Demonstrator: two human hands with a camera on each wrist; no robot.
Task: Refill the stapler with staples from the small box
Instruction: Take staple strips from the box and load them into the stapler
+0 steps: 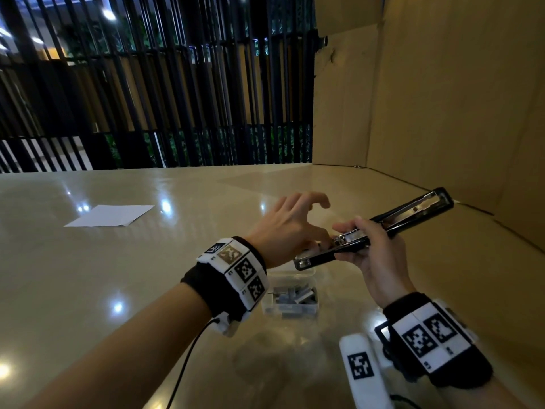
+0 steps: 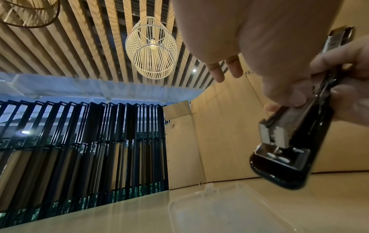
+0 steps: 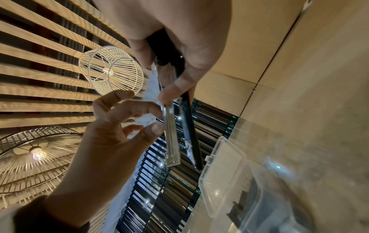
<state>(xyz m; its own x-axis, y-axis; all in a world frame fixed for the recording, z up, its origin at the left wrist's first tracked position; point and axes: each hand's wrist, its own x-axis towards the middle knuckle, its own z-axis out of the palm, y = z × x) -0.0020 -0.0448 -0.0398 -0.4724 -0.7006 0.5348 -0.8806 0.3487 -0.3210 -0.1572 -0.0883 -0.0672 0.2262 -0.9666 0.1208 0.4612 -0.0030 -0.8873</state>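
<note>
A black stapler [image 1: 413, 215] is held above the table, its top cover swung back toward the far right and its metal magazine [image 3: 171, 141] bare. My right hand [image 1: 374, 252] grips the stapler's body from the near side. My left hand [image 1: 321, 240] has thumb and index finger pinched on the magazine near its middle, the other fingers spread and raised. Whether a staple strip lies under those fingertips is hidden. In the left wrist view the stapler's front end [image 2: 289, 149] points at the camera. Below the hands, a small clear plastic box [image 1: 295, 299] holds several staple strips, lid open.
A white sheet of paper [image 1: 109, 215] lies far left on the glossy beige table [image 1: 118, 276]. A cardboard wall [image 1: 457, 113] closes the right side and back right. A white marked device [image 1: 359, 370] lies near my right wrist. Black slatted screens stand behind the table.
</note>
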